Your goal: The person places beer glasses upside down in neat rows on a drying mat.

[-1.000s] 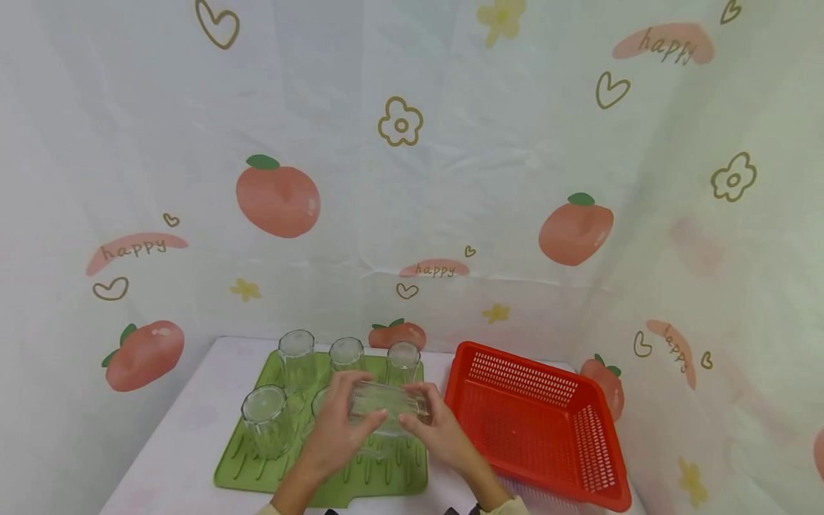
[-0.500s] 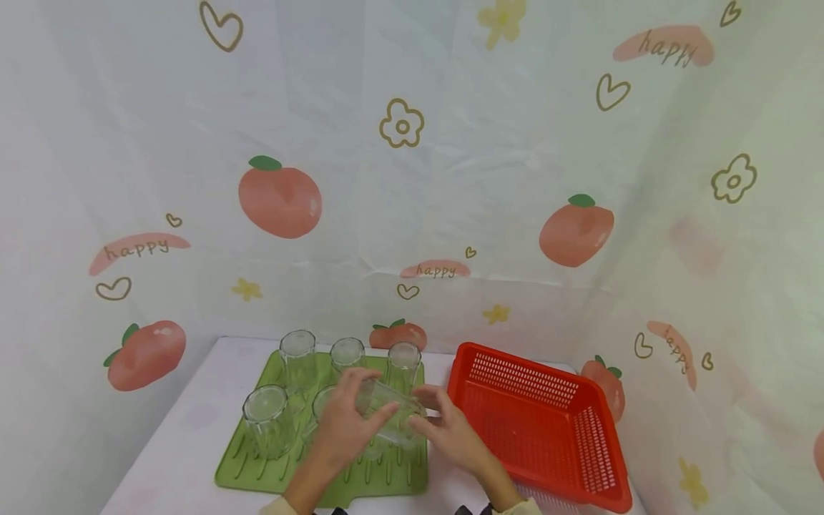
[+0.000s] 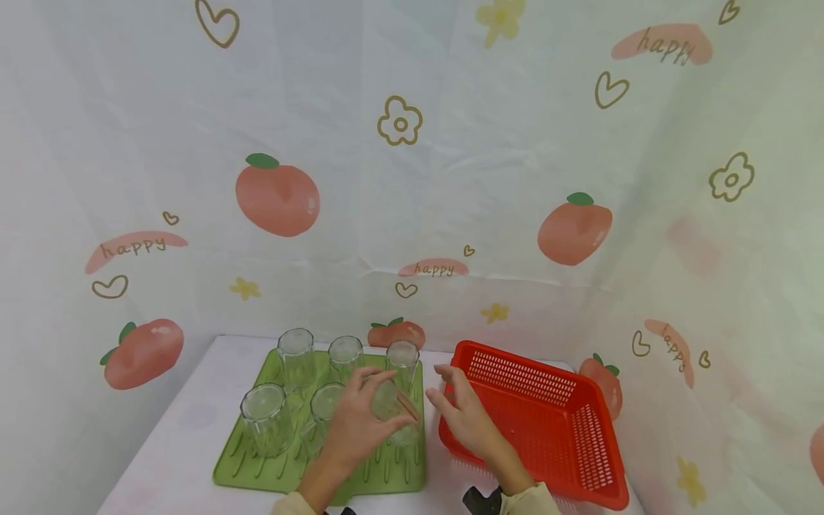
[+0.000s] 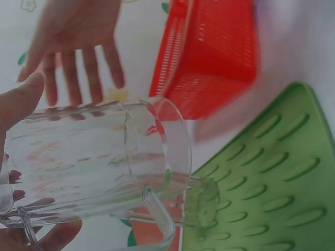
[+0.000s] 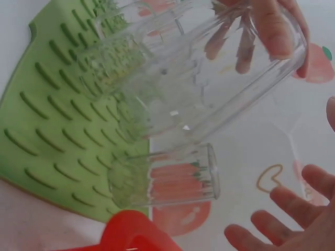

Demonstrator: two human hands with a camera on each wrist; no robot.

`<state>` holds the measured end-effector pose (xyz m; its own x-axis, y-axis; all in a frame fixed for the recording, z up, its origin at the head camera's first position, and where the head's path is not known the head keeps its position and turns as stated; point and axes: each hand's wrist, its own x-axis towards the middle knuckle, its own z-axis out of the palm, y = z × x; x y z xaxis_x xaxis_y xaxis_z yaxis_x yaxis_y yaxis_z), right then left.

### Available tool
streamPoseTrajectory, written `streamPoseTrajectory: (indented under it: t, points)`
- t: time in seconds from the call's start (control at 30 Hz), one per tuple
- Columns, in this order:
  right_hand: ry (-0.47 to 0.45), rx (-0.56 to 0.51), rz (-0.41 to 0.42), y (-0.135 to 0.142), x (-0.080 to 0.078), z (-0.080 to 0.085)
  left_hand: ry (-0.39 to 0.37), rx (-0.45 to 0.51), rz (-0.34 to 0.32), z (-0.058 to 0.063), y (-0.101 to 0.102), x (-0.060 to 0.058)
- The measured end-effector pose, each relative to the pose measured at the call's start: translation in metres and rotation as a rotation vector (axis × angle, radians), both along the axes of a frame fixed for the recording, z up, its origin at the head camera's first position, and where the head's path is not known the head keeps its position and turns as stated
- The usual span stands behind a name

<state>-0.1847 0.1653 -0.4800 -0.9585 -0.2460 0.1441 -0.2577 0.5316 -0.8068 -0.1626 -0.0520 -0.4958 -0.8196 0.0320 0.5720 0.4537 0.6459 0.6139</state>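
Observation:
My left hand grips a clear glass mug near one end, over the right part of a green ridged mat. In the left wrist view the mug lies tilted, its handle on the lower side and its open rim towards the mat. My right hand is apart from the mug, fingers spread, in front of the red basket's left side. Several clear glasses stand on the mat, among them a front-left one and a back-right one; my left hand partly covers a middle one.
A red plastic basket with perforated walls stands right of the mat on a white-covered table. Behind rises a white curtain printed with fruit, hearts and flowers.
My right hand has let go of the mug and moved right, towards the basket. The mug has turned from lying crosswise between both hands to a tilt in my left hand alone.

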Motion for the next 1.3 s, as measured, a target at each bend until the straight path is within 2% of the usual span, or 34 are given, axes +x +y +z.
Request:
streamPoseTrajectory:
  t: [0.2, 0.3, 0.53, 0.7, 1.03, 1.3]
  points:
    - [0.049, 0.069, -0.026, 0.0, -0.005, 0.009, 0.032, -0.043, -0.062, -0.009, 0.008, -0.001]
    - [0.061, 0.08, -0.032, 0.0, -0.007, 0.012, 0.019, -0.081, -0.082, -0.016, 0.013, -0.003]
    - [0.077, 0.072, -0.027, -0.002, -0.007, 0.011, 0.062, -0.212, -0.065, -0.036, 0.017, -0.01]
    - [0.106, 0.107, -0.024, -0.003, -0.007, 0.012, 0.049, -0.267, -0.058, -0.046, 0.019, -0.014]
    - [0.163, 0.245, -0.059, -0.005, -0.012, 0.017, 0.027, -0.276, -0.063, -0.061, 0.022, -0.02]
    - [0.169, 0.309, -0.05, -0.007, -0.013, 0.019, -0.027, -0.271, -0.079, -0.066, 0.023, -0.025]
